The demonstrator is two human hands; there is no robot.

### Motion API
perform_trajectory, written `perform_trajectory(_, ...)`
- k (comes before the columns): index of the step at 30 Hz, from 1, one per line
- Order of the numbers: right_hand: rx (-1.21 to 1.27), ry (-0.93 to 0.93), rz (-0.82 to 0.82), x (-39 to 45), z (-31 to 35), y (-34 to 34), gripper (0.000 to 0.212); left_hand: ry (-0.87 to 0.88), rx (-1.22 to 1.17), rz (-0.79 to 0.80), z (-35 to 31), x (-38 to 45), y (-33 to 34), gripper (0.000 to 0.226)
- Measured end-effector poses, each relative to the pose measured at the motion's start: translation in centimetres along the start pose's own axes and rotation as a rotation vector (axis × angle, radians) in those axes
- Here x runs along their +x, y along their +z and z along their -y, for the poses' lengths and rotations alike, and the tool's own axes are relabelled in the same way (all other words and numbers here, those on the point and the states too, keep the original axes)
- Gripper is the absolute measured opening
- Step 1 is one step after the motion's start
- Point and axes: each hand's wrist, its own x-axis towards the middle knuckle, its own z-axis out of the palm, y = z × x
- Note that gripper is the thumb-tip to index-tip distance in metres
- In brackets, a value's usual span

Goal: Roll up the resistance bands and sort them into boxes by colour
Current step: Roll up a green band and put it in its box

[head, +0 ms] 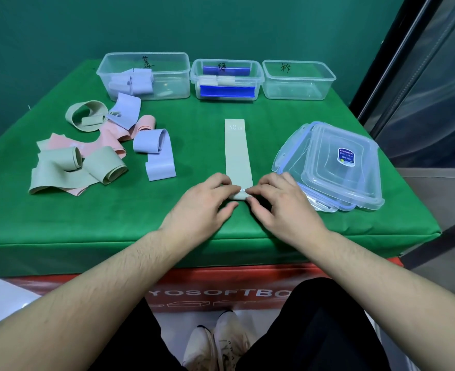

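Observation:
A pale green resistance band [237, 151] lies flat and straight on the green table, marked "30" at its far end. Its near end is curled into a small roll pinched between my left hand [205, 207] and my right hand [282, 207]. Loose green, pink and lilac bands [98, 153] lie in a heap at the left. At the back stand three clear boxes: the left box [146, 58] holds rolled lilac bands, the middle box [226, 76] holds pale rolls and blue clips, and the right box [298, 79] has nothing in it.
A stack of clear lids [336, 167] sits at the right, touching my right hand's side. The table's front edge [221, 242] is just below my wrists. A dark frame and glass stand to the right of the table.

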Motion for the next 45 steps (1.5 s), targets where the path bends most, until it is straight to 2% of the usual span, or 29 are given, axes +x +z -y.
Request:
perform_trajectory(4,-0.019,-0.008,0.009,0.0,-0.1,0.0,0.039,0.05,-0.004,0.001,0.2,0.6,0.1,0.016)
perform_trajectory(8,-0.044,-0.017,0.021,0.0,-0.1,0.0,0.038,0.025,0.008,0.022,0.3,0.6,0.2,0.018)
perform_trajectory(15,0.015,-0.038,0.07,1.0,-0.1,-0.3,0.02,-0.009,-0.023,0.039,0.2,1.0,0.0,0.021)
perform_trajectory(28,0.045,-0.082,0.111,-1.4,0.9,-1.7,0.03,0.035,-0.13,-0.017,-0.3,-2.1,-0.7,0.013)
perform_trajectory(34,0.07,-0.028,0.081,-1.1,1.1,-1.3,0.031,-0.028,-0.124,-0.04,-0.5,-1.9,-0.4,0.014)
perform_trajectory(39,0.101,-0.083,0.07,-0.9,1.2,-1.5,0.012,-0.06,-0.109,-0.018,-0.5,-1.4,-0.4,0.014)
perform_trajectory(45,0.106,-0.074,0.082,-0.5,0.9,-1.4,0.013,-0.058,-0.123,-0.031,-0.6,-1.1,-0.5,0.013)
